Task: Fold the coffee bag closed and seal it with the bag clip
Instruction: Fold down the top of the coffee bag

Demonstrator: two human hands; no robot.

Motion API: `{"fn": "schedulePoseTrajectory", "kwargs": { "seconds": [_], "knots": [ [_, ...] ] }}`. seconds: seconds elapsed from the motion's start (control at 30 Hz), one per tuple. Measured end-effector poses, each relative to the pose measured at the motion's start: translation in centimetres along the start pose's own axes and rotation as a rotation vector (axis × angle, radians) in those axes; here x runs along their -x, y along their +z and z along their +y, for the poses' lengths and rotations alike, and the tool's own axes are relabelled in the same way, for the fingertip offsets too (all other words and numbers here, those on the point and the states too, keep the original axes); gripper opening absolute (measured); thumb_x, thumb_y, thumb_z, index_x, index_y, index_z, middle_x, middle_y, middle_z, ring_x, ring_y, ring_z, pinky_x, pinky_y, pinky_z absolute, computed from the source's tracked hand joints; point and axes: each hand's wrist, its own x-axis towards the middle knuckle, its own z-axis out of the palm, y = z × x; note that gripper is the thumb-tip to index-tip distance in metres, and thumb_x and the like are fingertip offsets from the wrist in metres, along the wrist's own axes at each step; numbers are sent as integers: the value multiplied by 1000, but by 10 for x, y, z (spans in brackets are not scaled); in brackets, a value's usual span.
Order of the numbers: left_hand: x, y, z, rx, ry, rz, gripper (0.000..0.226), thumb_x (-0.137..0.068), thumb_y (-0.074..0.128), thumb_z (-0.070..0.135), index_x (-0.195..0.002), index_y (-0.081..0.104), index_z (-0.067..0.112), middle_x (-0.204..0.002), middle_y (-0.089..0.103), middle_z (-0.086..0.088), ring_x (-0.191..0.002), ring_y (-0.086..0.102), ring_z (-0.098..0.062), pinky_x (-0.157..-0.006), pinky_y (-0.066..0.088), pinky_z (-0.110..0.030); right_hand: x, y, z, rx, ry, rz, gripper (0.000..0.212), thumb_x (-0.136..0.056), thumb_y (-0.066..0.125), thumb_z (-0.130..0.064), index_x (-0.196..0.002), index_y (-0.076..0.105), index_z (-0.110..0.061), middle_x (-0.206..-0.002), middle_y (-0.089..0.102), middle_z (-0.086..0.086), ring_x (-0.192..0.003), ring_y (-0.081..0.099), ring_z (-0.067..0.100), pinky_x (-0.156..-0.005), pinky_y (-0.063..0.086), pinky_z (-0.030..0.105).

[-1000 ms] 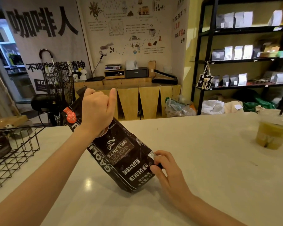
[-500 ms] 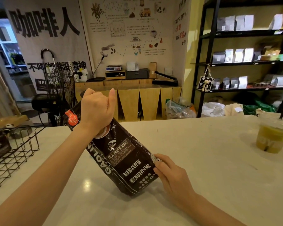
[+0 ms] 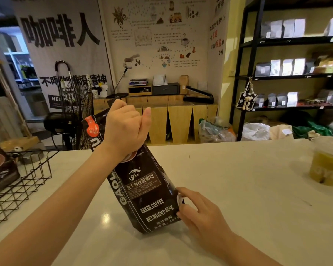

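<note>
— Fingers (image 3: 123, 112) of the left hand (image 3: 124, 129) are clenched round the top of the coffee bag (image 3: 142, 194)?
— Yes, same as half a second ago. The bag leans left, its bottom on the white counter (image 3: 238, 189).
— And the right hand (image 3: 198, 212)?
— Its fingertips press the bag's lower right edge, loosely spread; earlier they were curled tighter there.
— Anything nearby?
— Wire basket (image 3: 21, 185) at left, iced drink cup (image 3: 327, 164) far right

A pale table (image 3: 229, 179) is carrying the tilted coffee bag (image 3: 146, 196), a wire basket (image 3: 21, 181) and what is probably an iced drink cup (image 3: 328, 166).
</note>
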Motion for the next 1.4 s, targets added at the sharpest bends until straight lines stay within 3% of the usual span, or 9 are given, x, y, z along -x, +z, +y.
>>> {"fn": "schedulePoseTrajectory", "kwargs": {
  "seconds": [0.2,0.33,0.6,0.7,0.83,0.97,1.07,1.23,1.4],
  "knots": [
    [-3,-12,14,123,-9,36,60,-95,34,15,-36,43,4,-32,43,-8,-36,34,-16,-61,30,-31,-37,-14,-21,-698,607,-18,28,-86,38,-57,-99,50,-35,-112,54,-22,-106,52,-5,-81,43,11],
    [-13,-12,30,70,115,-56,53,-90,41,12,-38,47,6,-35,48,-5,-38,39,-18,-63,32,-31,-71,-13,-28,-1226,904,-162,27,-86,47,-42,-105,60,-27,-99,69,-8,-90,67,4,-68,50,14],
    [-41,-23,24,-170,311,-779,32,-82,39,29,-64,63,19,-67,67,3,-79,59,-19,-88,39,-39,-71,-14,-26,-1321,979,-13,23,-87,53,-29,-89,74,-22,-87,77,3,-82,71,18,-68,54,23],
    [-52,-27,23,-224,346,-929,34,-82,39,31,-57,61,21,-57,59,6,-67,56,-15,-102,29,-42,-71,-13,-24,-1319,963,10,22,-86,55,-27,-88,75,-18,-86,77,5,-82,71,20,-68,55,23],
    [-68,-30,25,-230,355,-1131,30,-89,42,39,-81,67,26,-73,51,12,-90,54,-8,-110,6,-33,-70,-13,-26,-1320,938,28,23,-84,57,-29,-87,75,-15,-89,75,11,-85,71,25,-75,56,31],
    [-73,-34,26,-156,367,-1140,32,-89,42,43,-86,69,25,-77,46,12,-96,51,-7,-108,0,-27,-62,-9,-35,-1253,864,160,28,-83,55,-30,-81,72,-8,-82,73,16,-80,69,30,-70,56,36],
    [-68,-35,32,-130,453,-916,29,-81,54,38,-67,70,19,-63,56,4,-76,61,-17,-102,14,-34,-58,-5,-40,-1196,875,246,27,-84,54,-29,-78,72,-9,-78,72,16,-77,68,31,-71,54,42],
    [-65,-33,32,-159,489,-882,28,-77,63,35,-57,68,15,-55,61,-2,-67,63,-22,-98,18,-37,-56,-4,-28,-1121,821,164,35,-79,52,-38,-77,69,-8,-77,70,16,-77,65,34,-71,53,46],
    [-68,-24,41,-205,459,-957,29,-86,53,37,-78,71,16,-73,64,-2,-91,58,-20,-111,4,-37,-58,-12,-14,-1074,810,44,42,-85,49,-41,-83,67,-3,-80,71,9,-77,65,14,-69,50,24]
  ]
}}
